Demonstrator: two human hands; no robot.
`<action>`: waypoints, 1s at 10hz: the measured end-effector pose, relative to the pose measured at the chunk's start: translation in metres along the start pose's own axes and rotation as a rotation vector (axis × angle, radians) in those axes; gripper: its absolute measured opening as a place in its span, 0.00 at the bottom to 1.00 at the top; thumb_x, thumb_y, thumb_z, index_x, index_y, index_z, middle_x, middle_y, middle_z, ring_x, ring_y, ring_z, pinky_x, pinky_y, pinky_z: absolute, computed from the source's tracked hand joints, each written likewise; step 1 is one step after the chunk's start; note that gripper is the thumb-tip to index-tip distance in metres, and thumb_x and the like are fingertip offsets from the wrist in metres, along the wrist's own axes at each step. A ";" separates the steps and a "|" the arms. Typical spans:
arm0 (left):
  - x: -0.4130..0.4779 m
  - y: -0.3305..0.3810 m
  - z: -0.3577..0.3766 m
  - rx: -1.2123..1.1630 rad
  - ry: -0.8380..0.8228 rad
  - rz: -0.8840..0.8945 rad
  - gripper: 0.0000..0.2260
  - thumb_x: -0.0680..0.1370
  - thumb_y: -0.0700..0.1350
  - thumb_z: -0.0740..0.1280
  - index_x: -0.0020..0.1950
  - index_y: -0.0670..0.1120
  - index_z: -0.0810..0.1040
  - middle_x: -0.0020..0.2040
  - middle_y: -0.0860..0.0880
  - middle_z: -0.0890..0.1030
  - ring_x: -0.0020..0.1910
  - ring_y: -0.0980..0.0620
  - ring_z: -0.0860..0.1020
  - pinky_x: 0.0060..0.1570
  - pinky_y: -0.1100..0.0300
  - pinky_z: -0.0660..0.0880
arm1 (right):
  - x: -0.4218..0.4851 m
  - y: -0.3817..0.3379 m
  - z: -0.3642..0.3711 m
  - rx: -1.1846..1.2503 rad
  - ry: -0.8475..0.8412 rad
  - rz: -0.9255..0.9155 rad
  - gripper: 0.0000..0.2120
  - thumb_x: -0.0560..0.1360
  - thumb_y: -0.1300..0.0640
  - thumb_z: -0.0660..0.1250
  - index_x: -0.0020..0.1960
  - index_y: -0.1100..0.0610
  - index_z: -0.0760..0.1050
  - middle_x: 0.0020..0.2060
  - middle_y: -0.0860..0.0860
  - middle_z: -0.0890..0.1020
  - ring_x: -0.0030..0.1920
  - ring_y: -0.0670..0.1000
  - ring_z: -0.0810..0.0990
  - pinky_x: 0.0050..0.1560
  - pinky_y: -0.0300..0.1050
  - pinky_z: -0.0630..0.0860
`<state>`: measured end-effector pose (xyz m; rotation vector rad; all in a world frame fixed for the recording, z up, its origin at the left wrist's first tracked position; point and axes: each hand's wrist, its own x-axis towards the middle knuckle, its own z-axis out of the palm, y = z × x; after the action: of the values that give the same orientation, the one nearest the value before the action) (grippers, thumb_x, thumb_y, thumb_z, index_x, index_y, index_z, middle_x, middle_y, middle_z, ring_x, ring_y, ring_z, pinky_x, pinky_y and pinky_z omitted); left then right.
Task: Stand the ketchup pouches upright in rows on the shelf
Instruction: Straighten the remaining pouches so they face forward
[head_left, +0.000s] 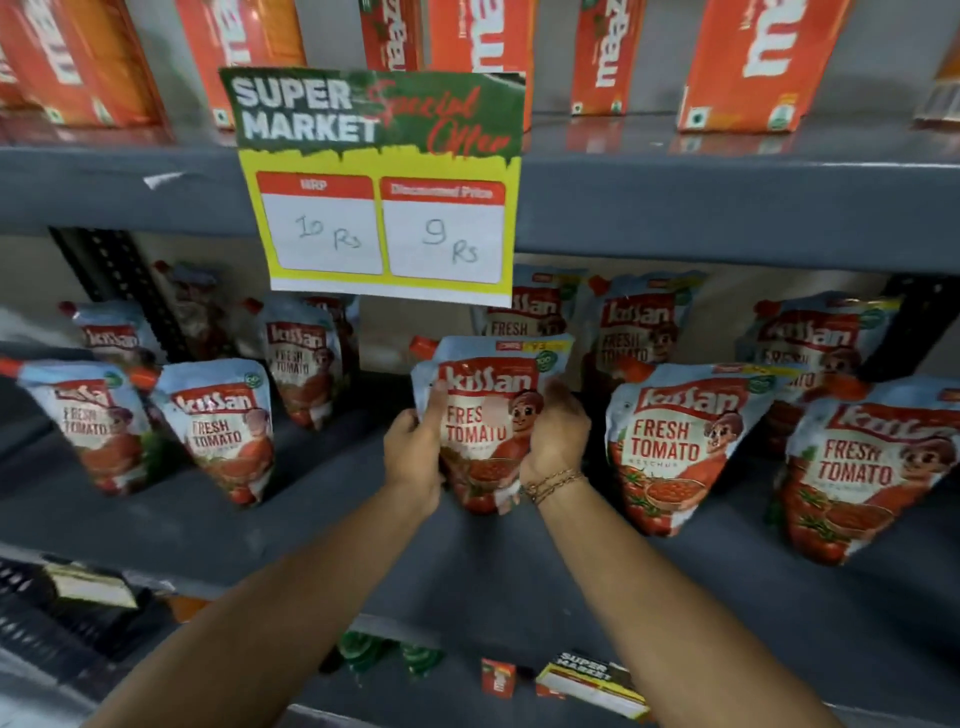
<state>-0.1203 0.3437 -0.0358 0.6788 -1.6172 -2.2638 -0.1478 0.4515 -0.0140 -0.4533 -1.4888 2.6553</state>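
A Kissan ketchup pouch (488, 415) stands upright at the middle of the grey shelf (322, 499), held from both sides. My left hand (415, 457) grips its left edge with the thumb on the front. My right hand (558, 431) cups its right edge. Several more pouches stand on the shelf: two in front at the left (85, 426) (223, 431), two in front at the right (675, 447) (862, 467). Others stand behind them in a back row (298, 358) (641, 327).
A yellow and green price sign (384, 187) hangs from the upper shelf edge (727, 208), right above the held pouch. Orange juice cartons (748, 62) stand on the top shelf. A lower shelf (571, 675) holds small items and another sign.
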 end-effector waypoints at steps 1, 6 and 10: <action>-0.003 0.000 0.010 0.014 -0.064 -0.048 0.17 0.71 0.58 0.70 0.44 0.44 0.76 0.43 0.49 0.83 0.42 0.50 0.81 0.54 0.37 0.76 | 0.005 -0.011 -0.002 -0.058 0.055 -0.019 0.15 0.80 0.58 0.53 0.35 0.49 0.66 0.34 0.48 0.71 0.33 0.46 0.72 0.41 0.45 0.74; -0.016 -0.003 0.015 0.025 -0.095 -0.057 0.18 0.75 0.62 0.62 0.46 0.47 0.78 0.44 0.53 0.82 0.45 0.56 0.79 0.47 0.58 0.75 | -0.013 0.016 -0.009 -0.304 0.287 0.051 0.28 0.76 0.39 0.52 0.59 0.60 0.71 0.60 0.62 0.77 0.58 0.62 0.78 0.56 0.55 0.76; 0.018 0.018 -0.094 -0.116 0.887 -0.060 0.25 0.80 0.52 0.60 0.73 0.41 0.63 0.74 0.41 0.62 0.73 0.40 0.62 0.70 0.56 0.55 | -0.061 0.102 0.067 -0.320 -0.121 0.160 0.09 0.78 0.54 0.57 0.39 0.51 0.68 0.35 0.47 0.72 0.36 0.46 0.70 0.44 0.43 0.68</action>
<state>-0.0874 0.2523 -0.0474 1.4362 -1.0180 -1.6548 -0.0997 0.3299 -0.0532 -0.4550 -2.0083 2.6063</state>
